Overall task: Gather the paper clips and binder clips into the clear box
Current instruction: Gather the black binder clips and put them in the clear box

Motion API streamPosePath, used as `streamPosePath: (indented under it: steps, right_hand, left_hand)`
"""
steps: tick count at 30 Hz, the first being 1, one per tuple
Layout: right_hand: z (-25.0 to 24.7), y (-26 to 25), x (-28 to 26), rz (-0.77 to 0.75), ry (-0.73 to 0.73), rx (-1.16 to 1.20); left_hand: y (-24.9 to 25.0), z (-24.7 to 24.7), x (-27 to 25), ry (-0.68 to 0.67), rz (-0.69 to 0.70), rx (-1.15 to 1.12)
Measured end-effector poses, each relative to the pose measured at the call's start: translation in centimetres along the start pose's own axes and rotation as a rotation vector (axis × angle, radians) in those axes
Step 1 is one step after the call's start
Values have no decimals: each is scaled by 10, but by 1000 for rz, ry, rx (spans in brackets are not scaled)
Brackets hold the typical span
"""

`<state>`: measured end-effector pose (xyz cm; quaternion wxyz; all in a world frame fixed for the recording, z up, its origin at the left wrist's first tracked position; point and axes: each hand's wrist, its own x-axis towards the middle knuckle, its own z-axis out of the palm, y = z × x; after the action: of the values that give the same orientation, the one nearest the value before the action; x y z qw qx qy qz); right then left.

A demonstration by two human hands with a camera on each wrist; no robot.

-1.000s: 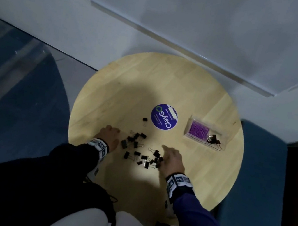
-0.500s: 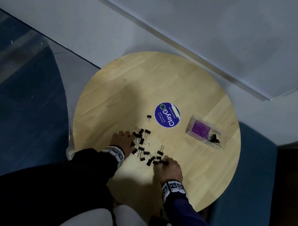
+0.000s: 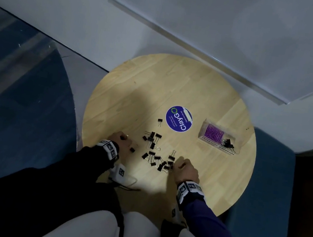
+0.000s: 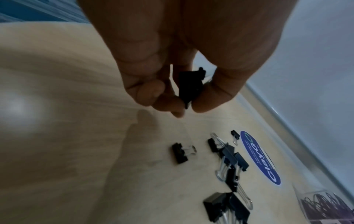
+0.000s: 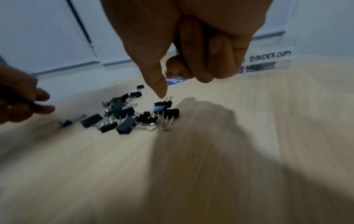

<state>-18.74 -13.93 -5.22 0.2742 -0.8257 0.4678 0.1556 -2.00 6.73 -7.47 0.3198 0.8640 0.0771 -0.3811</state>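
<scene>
Several black binder clips (image 3: pixel 156 157) lie scattered on the near middle of the round wooden table (image 3: pixel 212 187). My left hand (image 3: pixel 122 136) is at the pile's left edge. Its thumb and fingers (image 4: pixel 188 106) pinch one black binder clip (image 4: pixel 189 84) just above the wood. My right hand (image 3: pixel 177 163) is at the pile's right edge with its fingers curled and nothing visible in them. Its thumb (image 5: pixel 161 91) points down at a binder clip (image 5: pixel 162 104). The clear box (image 3: pixel 238 144) stands to the right, holding purple paper clips (image 3: pixel 213 132) and a few binder clips (image 3: pixel 228 143).
A round purple sticker (image 3: pixel 179 118) sits at the table's centre, with one stray binder clip (image 3: pixel 160 121) beside it. White wall panels rise behind the table. Blue carpet lies to the left, a blue seat to the right. My knees are under the near edge.
My left hand has drawn back to the left with a binder clip pinched in it. My right hand stays at the pile's right edge. The head view has shifted slightly.
</scene>
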Motion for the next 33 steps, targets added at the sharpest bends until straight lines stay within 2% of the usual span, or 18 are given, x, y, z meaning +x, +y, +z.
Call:
streamPosePath:
  steps: [2, 5, 8, 11, 14, 16, 19, 22, 25, 31, 33]
  right_hand:
    - [7, 1, 1, -73, -51, -139]
    - [15, 8, 2, -126, -97, -264]
    - [21, 11, 2, -143, -101, -302]
    - [20, 13, 5, -86, -91, -244]
    - [14, 12, -1, -45, -58, -25]
    - [10, 11, -4, -3, -68, 234]
    - [6, 13, -1, 96, -71, 471]
    - [0, 13, 0, 185, -91, 720]
    - [-7, 11, -2, 225, -132, 803]
    - [-4, 6, -2, 181, -166, 636]
    - [-3, -1, -3, 101, -128, 467]
  left_hand:
    - [-4, -5, 0, 5, -27, -8]
    - [-9, -5, -1, 7, 11, 64]
    - [-14, 2, -7, 22, 172, 238]
    - [-11, 13, -15, 65, 298, 425]
    - [-8, 26, -15, 117, 278, 473]
    - [-10, 32, -10, 101, 292, 562]
    - [-11, 38, -6, 73, 316, 666]
    - [-12, 39, -7, 74, 339, 664]
    - [-16, 34, -7, 60, 320, 544]
    - [-17, 28, -8, 36, 277, 359]
    - [-14, 30, -9, 15, 286, 322]
